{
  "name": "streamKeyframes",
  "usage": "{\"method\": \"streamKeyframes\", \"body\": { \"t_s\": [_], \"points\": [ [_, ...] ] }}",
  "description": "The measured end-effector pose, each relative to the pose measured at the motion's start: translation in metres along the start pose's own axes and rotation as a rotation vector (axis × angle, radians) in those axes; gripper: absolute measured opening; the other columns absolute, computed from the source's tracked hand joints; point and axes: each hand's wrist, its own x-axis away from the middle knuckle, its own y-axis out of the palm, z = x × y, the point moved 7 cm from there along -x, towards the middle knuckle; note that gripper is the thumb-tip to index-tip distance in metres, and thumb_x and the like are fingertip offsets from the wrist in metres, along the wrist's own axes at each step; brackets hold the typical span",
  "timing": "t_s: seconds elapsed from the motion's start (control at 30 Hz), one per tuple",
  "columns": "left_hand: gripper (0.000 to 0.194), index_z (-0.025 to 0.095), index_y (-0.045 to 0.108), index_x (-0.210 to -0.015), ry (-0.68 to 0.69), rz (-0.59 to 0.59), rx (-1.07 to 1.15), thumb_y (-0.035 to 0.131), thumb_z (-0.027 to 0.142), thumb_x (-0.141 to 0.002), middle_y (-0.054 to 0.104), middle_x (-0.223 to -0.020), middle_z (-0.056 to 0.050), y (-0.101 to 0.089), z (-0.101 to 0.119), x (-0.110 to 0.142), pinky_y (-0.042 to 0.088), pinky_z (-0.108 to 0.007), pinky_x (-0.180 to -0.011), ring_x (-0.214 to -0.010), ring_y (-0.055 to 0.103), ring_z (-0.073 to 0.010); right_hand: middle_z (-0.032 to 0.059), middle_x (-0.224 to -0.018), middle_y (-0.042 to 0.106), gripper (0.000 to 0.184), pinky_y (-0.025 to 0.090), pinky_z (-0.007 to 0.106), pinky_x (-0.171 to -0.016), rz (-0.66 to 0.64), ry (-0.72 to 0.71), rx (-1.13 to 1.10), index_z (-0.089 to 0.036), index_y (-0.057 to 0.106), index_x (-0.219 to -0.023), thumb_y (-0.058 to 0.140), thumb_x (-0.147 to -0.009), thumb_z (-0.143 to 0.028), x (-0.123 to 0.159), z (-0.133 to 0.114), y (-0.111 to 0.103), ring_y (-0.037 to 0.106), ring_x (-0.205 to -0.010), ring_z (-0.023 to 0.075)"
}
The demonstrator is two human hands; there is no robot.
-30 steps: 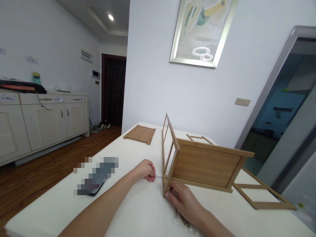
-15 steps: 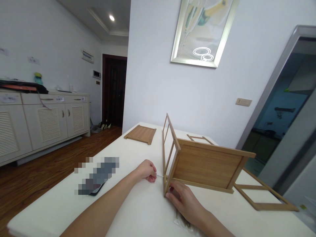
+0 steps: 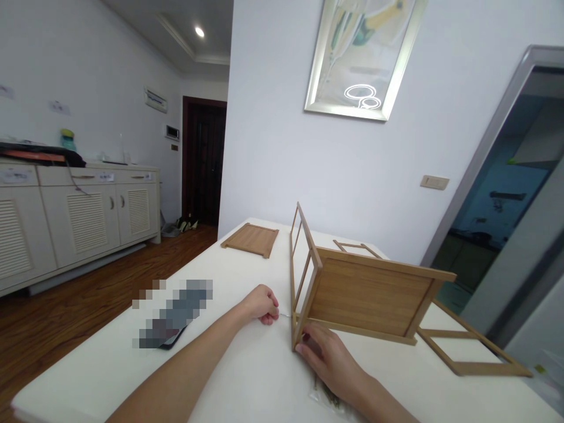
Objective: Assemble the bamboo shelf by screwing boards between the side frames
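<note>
A wooden frame [image 3: 304, 282] stands upright on the white table, joined at an angle to a wooden panel [image 3: 370, 291]. My right hand [image 3: 326, 352] grips the frame's lower corner, thumb at the near edge and fingers partly hidden behind the wood. Pinched in my left hand [image 3: 263, 304] is a thin metal rod [image 3: 285, 315] that looks like a hex key; the fingers cover its handle end. Its far end meets the left face of the frame near the bottom. Under my right wrist lies a clear plastic bag [image 3: 328, 398] with small metal hardware inside, partly covered.
Another wooden panel [image 3: 252, 239] lies flat at the table's far left. An open wooden frame [image 3: 473, 352] rests at the right, and a smaller frame part [image 3: 356, 247] lies behind the upright panel. A pixelated dark object [image 3: 176, 317] sits left of my forearm.
The metal rod looks slightly different in angle by my left hand, which has shifted only a little. My right hand and the wooden pieces stay in place.
</note>
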Motion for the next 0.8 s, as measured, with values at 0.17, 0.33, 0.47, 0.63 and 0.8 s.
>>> {"method": "streamKeyframes", "body": {
  "t_s": [0.17,0.33,0.47,0.63,0.8],
  "points": [
    [0.024,0.014,0.056,-0.069,0.025,0.009,-0.012,0.078,0.009,-0.059,0.065,-0.049,0.001,-0.001,-0.001,-0.003,0.05,-0.023,-0.046,-0.043,0.063,-0.014,0.0066,-0.1,0.067,0.017,0.047,0.034,-0.084,-0.001,0.004,0.0,-0.022,0.061,-0.098,0.051,-0.094,-0.035,0.0,-0.001,0.0,0.061,-0.093,0.0218],
    [0.017,0.014,0.057,-0.069,0.056,0.006,-0.02,0.072,0.007,-0.063,0.066,-0.05,0.0,-0.001,0.0,-0.005,0.053,-0.024,-0.051,-0.049,0.066,-0.0151,0.0054,-0.099,0.067,0.016,0.047,0.034,-0.083,0.003,0.001,-0.003,-0.022,0.06,-0.098,0.051,-0.094,-0.035,0.0,-0.002,-0.001,0.061,-0.092,0.0214],
    [0.013,0.013,0.058,-0.07,0.076,0.011,-0.054,0.07,0.009,-0.065,0.067,-0.052,-0.001,-0.001,0.001,-0.004,0.054,-0.025,-0.053,-0.051,0.066,-0.015,0.0057,-0.099,0.067,0.015,0.047,0.034,-0.083,-0.001,-0.001,-0.001,-0.022,0.06,-0.098,0.051,-0.094,-0.033,0.0,-0.002,-0.001,0.061,-0.093,0.0213],
    [0.01,0.012,0.062,-0.069,0.125,0.058,-0.163,0.07,0.013,-0.064,0.064,-0.049,0.001,-0.004,0.007,-0.001,0.051,-0.025,-0.054,-0.052,0.064,-0.0151,0.005,-0.098,0.067,0.014,0.046,0.032,-0.082,0.006,0.001,0.001,-0.022,0.059,-0.096,0.051,-0.094,-0.033,0.0,-0.001,-0.001,0.061,-0.091,0.0205],
    [0.005,0.013,0.07,-0.064,0.205,0.125,-0.342,0.071,0.016,-0.061,0.064,-0.049,0.0,-0.009,0.018,0.007,0.044,-0.023,-0.054,-0.052,0.06,-0.0139,0.0057,-0.1,0.067,0.014,0.046,0.032,-0.083,-0.002,0.001,0.001,-0.021,0.06,-0.097,0.051,-0.093,-0.032,0.0,0.0,0.001,0.061,-0.094,0.021]
  ]
}}
